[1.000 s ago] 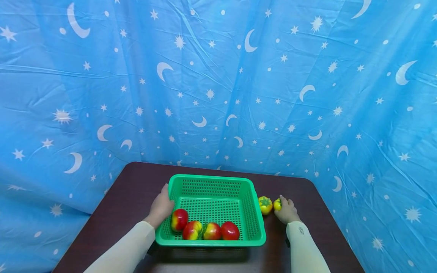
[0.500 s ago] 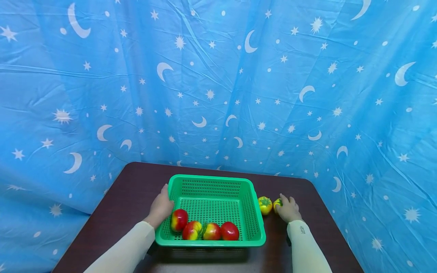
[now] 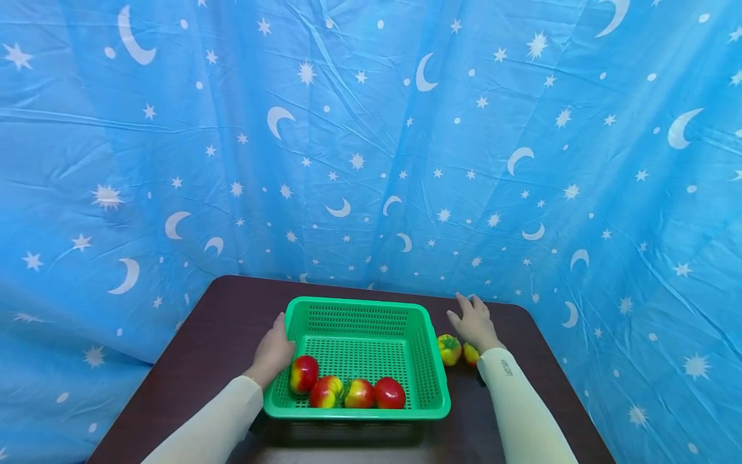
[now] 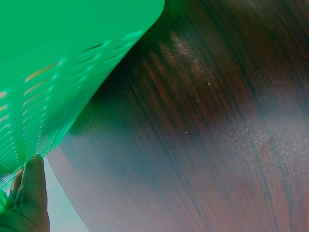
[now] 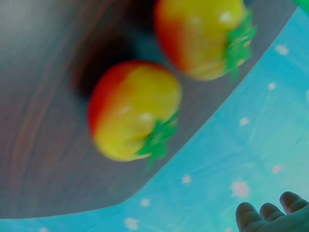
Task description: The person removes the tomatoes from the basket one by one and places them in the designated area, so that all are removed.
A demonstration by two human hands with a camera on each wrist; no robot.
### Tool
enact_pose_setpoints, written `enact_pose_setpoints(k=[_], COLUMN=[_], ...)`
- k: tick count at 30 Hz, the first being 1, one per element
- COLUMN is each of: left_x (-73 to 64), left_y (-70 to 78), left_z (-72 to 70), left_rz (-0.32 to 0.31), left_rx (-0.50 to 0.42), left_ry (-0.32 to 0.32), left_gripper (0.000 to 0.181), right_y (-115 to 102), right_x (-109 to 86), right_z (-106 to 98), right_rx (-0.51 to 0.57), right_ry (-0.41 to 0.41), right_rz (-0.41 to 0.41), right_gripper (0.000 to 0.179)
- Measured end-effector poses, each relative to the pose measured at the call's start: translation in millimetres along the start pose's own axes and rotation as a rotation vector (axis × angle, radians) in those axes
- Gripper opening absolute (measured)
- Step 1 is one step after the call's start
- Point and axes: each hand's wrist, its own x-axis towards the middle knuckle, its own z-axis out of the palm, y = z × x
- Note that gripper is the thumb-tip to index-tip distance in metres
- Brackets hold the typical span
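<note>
My left hand holds the left rim of a green plastic basket, thumb at the inside edge. In the left wrist view its straight fingers lie along the perforated outer wall. My right hand is past two yellow-and-red fruits with green leafy tops, fingers spread and holding nothing. The left fruit sits close to the basket's right side; the other fruit is partly hidden by my right wrist. Fingertips show at the lower right corner of the right wrist view, apart from both fruits.
Several red-and-yellow fruits lie along the basket's near side. Everything stands on a dark brown table with rounded far corners. A blue curtain with white moons and stars hangs behind and at both sides.
My right hand has lifted off the right-hand fruit and moved forward and slightly left, its fingers spreading. The fruit stays on the table. The left hand and basket hold still.
</note>
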Motion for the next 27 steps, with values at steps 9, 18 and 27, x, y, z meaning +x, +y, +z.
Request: enact_pose_setpoints(k=[9, 18, 27], left_x=[0.9, 1.3, 0.2], left_y=[-0.3, -0.3, -0.4], left_z=[2.5, 0.7, 0.6], left_rz=[-0.013, 0.006, -0.003], left_rx=[-0.009, 0.007, -0.015], left_ry=[-0.001, 0.008, 0.003], left_gripper=[0.081, 0.078, 0.082], right_y=[-35.9, -68.0, -88.9], right_x=[3.4, 4.3, -2.2], right_z=[9.3, 16.3, 27.5], right_rx=[0.081, 0.083, 0.11], right_ry=[-0.007, -0.021, -0.057], right_rz=[-0.085, -0.164, -0.24], right_gripper=[0.061, 0.059, 0.058])
